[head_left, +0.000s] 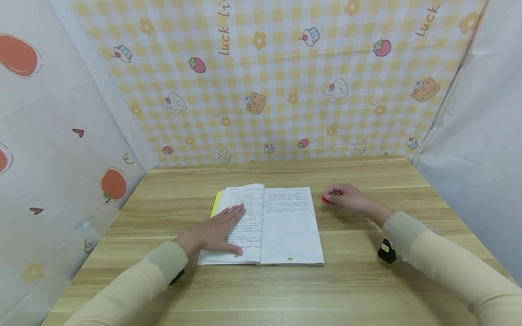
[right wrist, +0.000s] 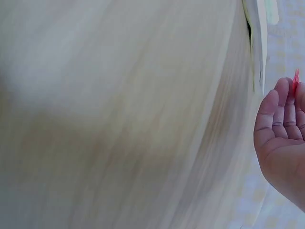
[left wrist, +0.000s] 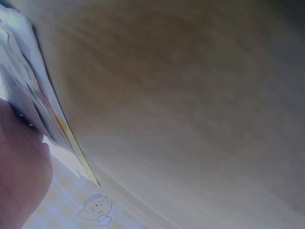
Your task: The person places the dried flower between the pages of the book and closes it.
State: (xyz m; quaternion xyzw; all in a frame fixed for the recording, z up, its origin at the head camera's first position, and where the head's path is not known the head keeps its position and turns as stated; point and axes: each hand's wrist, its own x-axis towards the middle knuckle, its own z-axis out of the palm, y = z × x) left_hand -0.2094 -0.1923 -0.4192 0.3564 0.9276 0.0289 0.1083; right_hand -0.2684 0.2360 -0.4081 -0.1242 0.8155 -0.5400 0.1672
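Observation:
An open book (head_left: 287, 235) lies on the wooden table, printed text on both pages and a yellow edge showing at its upper left. Spread over the left page is my left hand (head_left: 222, 229), its fingers extended and resting on the print. Just right of the book, my right hand (head_left: 348, 198) pinches a small red thing (head_left: 326, 199) between thumb and fingertips. In the right wrist view this red piece (right wrist: 296, 82) has a thin, frayed-looking tip; most of it is hidden by the fingers. The left wrist view shows the book's page edges (left wrist: 40, 95) beside the left hand (left wrist: 24, 167).
Wooden tabletop (head_left: 285, 294) surrounds the book on all sides. A yellow checked cloth (head_left: 281, 81) with cartoon prints hangs behind the table, and pale cloths hang at left and right. A black wrist device (head_left: 386, 251) sits under the right sleeve.

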